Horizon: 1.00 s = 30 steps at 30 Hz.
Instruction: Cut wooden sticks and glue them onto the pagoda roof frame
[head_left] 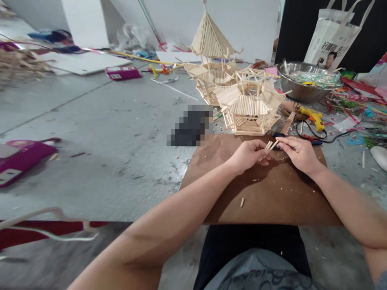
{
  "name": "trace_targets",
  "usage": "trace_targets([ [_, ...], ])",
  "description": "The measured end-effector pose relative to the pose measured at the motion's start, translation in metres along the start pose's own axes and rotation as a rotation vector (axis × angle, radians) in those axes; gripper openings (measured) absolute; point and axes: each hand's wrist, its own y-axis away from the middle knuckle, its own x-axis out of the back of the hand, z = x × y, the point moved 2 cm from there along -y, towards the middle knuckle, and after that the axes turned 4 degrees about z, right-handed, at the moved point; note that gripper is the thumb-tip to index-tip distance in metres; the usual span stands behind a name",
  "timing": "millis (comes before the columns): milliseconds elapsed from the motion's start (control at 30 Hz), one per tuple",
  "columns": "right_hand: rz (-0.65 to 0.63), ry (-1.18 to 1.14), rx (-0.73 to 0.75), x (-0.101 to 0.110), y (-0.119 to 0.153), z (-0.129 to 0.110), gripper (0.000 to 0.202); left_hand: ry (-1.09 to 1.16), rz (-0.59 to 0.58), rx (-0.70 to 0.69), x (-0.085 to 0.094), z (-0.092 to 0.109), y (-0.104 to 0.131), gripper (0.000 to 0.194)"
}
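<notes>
My left hand (249, 155) pinches a few short wooden sticks (268, 145) above the brown board (223, 181). Beside it, my right hand (298, 151) holds another short stick (274, 144) between thumb and fingers, close to those in the left. Just beyond both hands stands a pavilion model (249, 106) made of thin sticks, with a taller, pointed-roof part (211, 38) behind it. A loose stick piece (242, 202) and small crumbs lie on the board.
A yellow glue gun (313, 117) with a black cord lies right of the model. Behind it are a metal bowl (302, 92) and a white bag (329, 36). Purple power strips (27, 159) sit at left; a pixelated dark object (190, 127) lies left of the model.
</notes>
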Motion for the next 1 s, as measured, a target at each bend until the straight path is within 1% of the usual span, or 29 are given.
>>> trace_targets([
  [100,0.008,0.024,0.037,-0.0012,0.0010,-0.0006,0.027,-0.116,-0.031,-0.129,-0.0003,-0.0013,-0.0003,0.007],
  [200,-0.038,0.128,0.130,-0.0036,0.0021,-0.0021,0.028,-0.285,-0.048,-0.258,0.0012,-0.0006,-0.0003,0.011],
  [333,-0.105,0.214,0.227,-0.0065,0.0036,-0.0042,0.030,-0.449,-0.056,-0.348,0.0025,0.0005,-0.0006,0.014],
  [467,-0.090,0.171,0.222,-0.0047,0.0037,-0.0063,0.028,-0.553,-0.031,-0.416,0.0020,-0.0006,-0.0004,0.014],
  [567,-0.084,0.112,0.215,-0.0038,0.0035,-0.0068,0.025,-0.619,-0.034,-0.483,0.0009,-0.0022,0.0006,0.015],
  [700,-0.066,0.055,0.248,-0.0049,0.0032,-0.0049,0.018,-0.667,-0.037,-0.547,0.0010,-0.0040,0.0012,0.016],
  [1000,-0.124,0.100,0.234,-0.0007,0.0016,-0.0048,0.009,-0.732,-0.035,-0.660,0.0013,-0.0019,0.0007,0.011],
])
